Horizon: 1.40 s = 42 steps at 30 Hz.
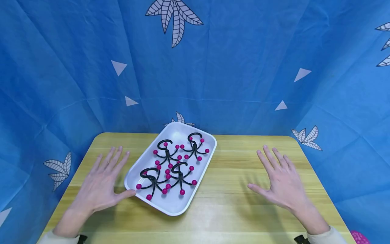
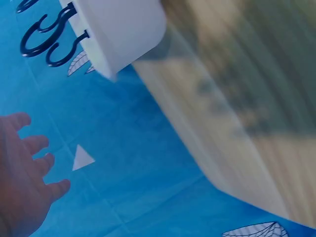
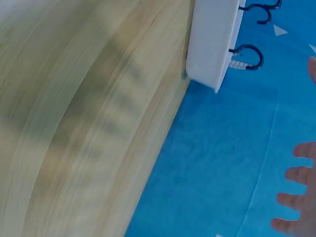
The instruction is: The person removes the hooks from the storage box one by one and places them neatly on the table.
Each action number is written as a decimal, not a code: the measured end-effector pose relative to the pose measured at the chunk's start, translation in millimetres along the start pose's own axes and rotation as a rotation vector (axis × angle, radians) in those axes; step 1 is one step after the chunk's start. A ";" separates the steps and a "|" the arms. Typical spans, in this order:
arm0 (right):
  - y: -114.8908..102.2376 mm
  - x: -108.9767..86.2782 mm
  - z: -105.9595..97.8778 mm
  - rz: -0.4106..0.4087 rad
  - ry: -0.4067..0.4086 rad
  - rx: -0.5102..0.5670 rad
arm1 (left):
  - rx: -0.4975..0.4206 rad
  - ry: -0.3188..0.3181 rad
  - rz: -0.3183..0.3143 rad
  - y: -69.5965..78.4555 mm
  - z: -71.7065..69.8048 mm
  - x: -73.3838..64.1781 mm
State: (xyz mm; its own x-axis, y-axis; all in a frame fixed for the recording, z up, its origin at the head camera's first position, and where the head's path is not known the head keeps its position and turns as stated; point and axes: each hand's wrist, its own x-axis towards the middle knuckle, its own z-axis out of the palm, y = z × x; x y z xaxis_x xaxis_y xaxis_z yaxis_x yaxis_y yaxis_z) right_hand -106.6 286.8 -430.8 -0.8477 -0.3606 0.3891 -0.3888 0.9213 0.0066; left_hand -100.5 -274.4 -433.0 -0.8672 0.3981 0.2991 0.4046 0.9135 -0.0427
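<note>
Left grip [image 1: 102, 183] and right grip [image 1: 281, 180], both spread wide

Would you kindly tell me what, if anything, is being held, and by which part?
Nothing is held: the left hand and right hand are spread, and the black pink-tipped hooks are in the white tray.

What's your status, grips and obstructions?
Left grip and right grip empty. Four black multi-armed hooks with pink ball tips in white rectangular tray. Left thumb at tray's edge, contact unclear. No obstruction seen.
</note>
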 end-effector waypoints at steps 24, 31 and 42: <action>-73.9 50.3 34.8 -0.247 0.163 0.110 | -0.052 -0.032 0.001 -9.9 55.2 -15.7; -92.9 63.4 47.4 -0.320 0.183 0.123 | -0.044 -0.045 -0.012 -14.3 65.2 -20.5; -119.0 87.4 61.4 -0.414 0.293 0.151 | -0.060 -0.058 -0.026 -16.9 73.6 -20.6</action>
State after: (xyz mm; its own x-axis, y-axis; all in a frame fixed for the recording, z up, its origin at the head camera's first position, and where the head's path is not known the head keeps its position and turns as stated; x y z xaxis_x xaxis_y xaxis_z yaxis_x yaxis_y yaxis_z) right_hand -156.6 136.7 -454.1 -0.4842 -0.6138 0.6235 -0.7356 0.6714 0.0897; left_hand -110.9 -291.8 -508.6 -0.8921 0.3803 0.2439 0.3970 0.9175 0.0217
